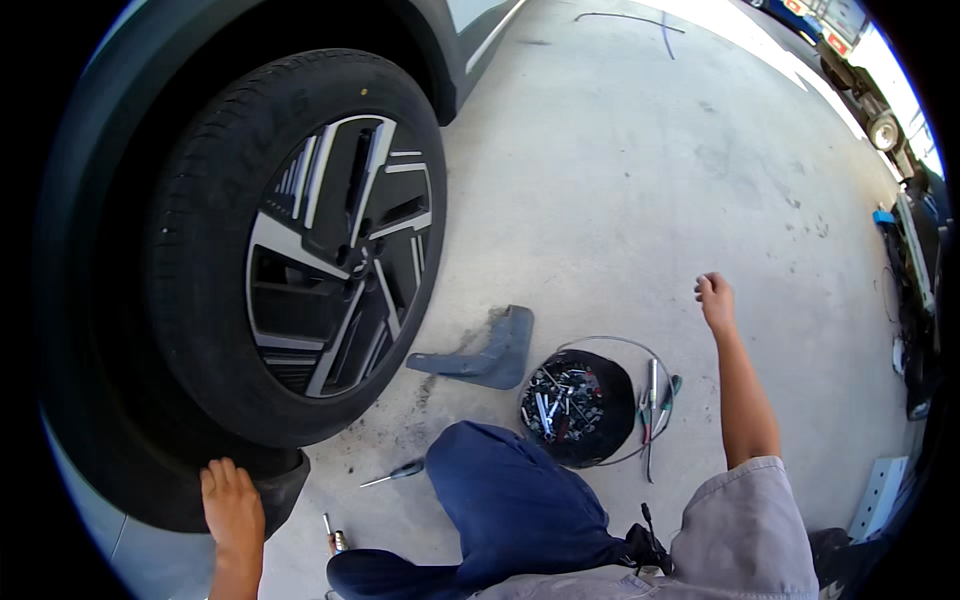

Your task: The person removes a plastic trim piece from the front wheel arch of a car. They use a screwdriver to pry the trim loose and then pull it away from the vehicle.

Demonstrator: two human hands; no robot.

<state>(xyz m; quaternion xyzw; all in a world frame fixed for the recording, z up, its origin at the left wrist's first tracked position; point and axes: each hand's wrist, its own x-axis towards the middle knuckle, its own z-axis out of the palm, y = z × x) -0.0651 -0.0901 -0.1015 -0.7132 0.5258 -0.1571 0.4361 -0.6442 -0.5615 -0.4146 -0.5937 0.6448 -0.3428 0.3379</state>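
At the lower left, my left hand (232, 500) is closed over the edge of a dark mud flap (287, 492), which sits at the wheel arch behind the tyre (200, 300). The thumb side is partly hidden. My right hand (713, 297) is held out to the right, apart from the bucket and tools, with its fingers curled together. Whatever may be between those fingertips is too small to make out. Another grey mud flap (503, 352) lies on the floor between the wheel (345, 265) and a black bucket (612, 425) of small fasteners (560, 400).
A screwdriver (393, 474) lies near my knee, with a socket tool (338, 540) closer in. Right of the bucket are several hand tools (652, 400) beside its wire handle. Car bodywork (90, 510) encloses the left side. A perforated metal piece (877, 497) stands far right.
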